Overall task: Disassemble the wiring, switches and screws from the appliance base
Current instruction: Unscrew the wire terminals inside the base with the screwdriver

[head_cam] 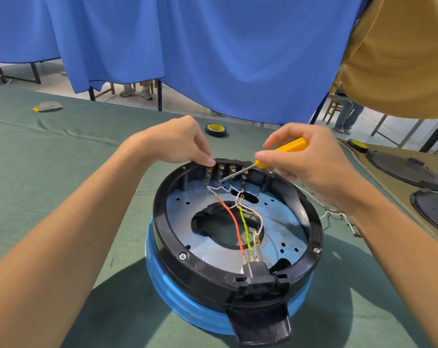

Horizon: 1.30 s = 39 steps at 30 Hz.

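Appliance base (pixel 160 229) sits lower centre; left hand (pixel 180 144) pinches its switch block (pixel 231 172); right hand (pixel 313 162) grips yellow screwdriver (pixel 292 146) there.

the appliance base (pixel 180 234) sits on the table (pixel 50 172); behind it a tape roll (pixel 215 130); two lids (pixel 405 170) lie right.

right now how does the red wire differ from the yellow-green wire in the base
The red wire is solid red and bows left toward the switch row; the yellow-green wire is striped and runs straighter. The red wire's far end looks free; the yellow-green wire's sits among white wires. Both plug into the black connector.
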### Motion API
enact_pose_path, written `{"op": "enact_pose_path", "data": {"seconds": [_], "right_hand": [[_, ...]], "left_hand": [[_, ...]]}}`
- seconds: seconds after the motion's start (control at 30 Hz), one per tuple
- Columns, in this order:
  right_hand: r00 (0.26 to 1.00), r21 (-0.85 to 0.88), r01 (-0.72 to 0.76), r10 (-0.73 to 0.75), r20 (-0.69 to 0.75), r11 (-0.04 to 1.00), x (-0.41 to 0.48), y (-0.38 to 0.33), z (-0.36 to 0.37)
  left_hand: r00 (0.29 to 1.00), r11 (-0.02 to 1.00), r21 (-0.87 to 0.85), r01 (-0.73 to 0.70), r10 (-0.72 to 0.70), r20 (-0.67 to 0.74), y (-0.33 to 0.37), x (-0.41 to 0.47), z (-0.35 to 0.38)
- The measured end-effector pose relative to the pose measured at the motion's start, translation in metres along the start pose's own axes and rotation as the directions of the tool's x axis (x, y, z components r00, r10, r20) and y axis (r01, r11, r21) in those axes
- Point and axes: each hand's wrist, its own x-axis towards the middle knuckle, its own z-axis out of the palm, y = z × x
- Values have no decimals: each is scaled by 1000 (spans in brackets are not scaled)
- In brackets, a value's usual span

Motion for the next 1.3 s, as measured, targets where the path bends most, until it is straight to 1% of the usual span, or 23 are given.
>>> {"op": "enact_pose_path", "data": {"seconds": [0.07,0.13,0.17,0.23,0.33,0.4,0.47,0.57,0.6,0.73,0.8,0.87,0.97,1.0,1.07,1.1,1.17,1.23,1.3], "right_hand": [[999,152,12,-6,-41,988,-3,-7,-10],[996,293,16,12,-93,956,-7,-12,-19],[992,336,16,27,-125,942,-9,-13,-21],[976,363,25,56,-209,932,-16,-10,-22],[913,361,31,120,-390,932,-31,0,-14],[879,361,35,143,-455,932,-41,5,-3],[872,356,42,139,-469,934,-47,8,5],[867,346,63,120,-483,936,-47,8,9],[864,317,66,105,-493,946,-47,9,11],[859,74,72,-24,-512,995,-52,19,32],[823,54,84,-39,-566,995,-53,23,36],[794,66,91,-33,-607,994,-52,26,37],[797,46,78,-34,-602,996,-56,30,38],[803,31,101,-63,-592,994,-58,28,38],[809,-27,189,-171,-562,982,-61,22,33],[810,-43,227,-213,-547,973,-61,17,29],[828,-19,249,-223,-515,968,-59,8,17],[879,12,229,-201,-433,973,-57,3,9],[932,-10,177,-171,-319,984,-56,2,6]], "left_hand": [[1000,999,33,-1,1,0,2,0,0],[1000,998,64,7,-7,-10,3,1,1],[1000,997,75,13,-11,-18,3,1,1],[998,997,75,27,-23,-51,3,3,5],[990,999,21,32,-29,-135,2,7,16],[982,999,-29,28,-33,-184,0,9,22],[977,998,-52,27,-37,-212,-1,10,26],[974,999,-24,31,-36,-225,-1,9,27],[974,999,-7,35,-36,-222,0,8,27],[979,997,48,55,-45,-199,1,6,26],[975,994,78,81,-63,-214,1,6,27],[962,982,151,116,-74,-262,0,7,29],[924,934,311,177,-48,-381,1,9,29],[913,925,329,189,-42,-407,1,9,29],[898,913,344,220,-51,-438,-1,9,28],[893,902,360,240,-60,-445,-2,9,27],[897,884,382,270,-87,-434,-4,9,27],[913,891,364,271,-118,-391,-7,9,28],[925,905,337,259,-132,-357,-9,9,29]]}}
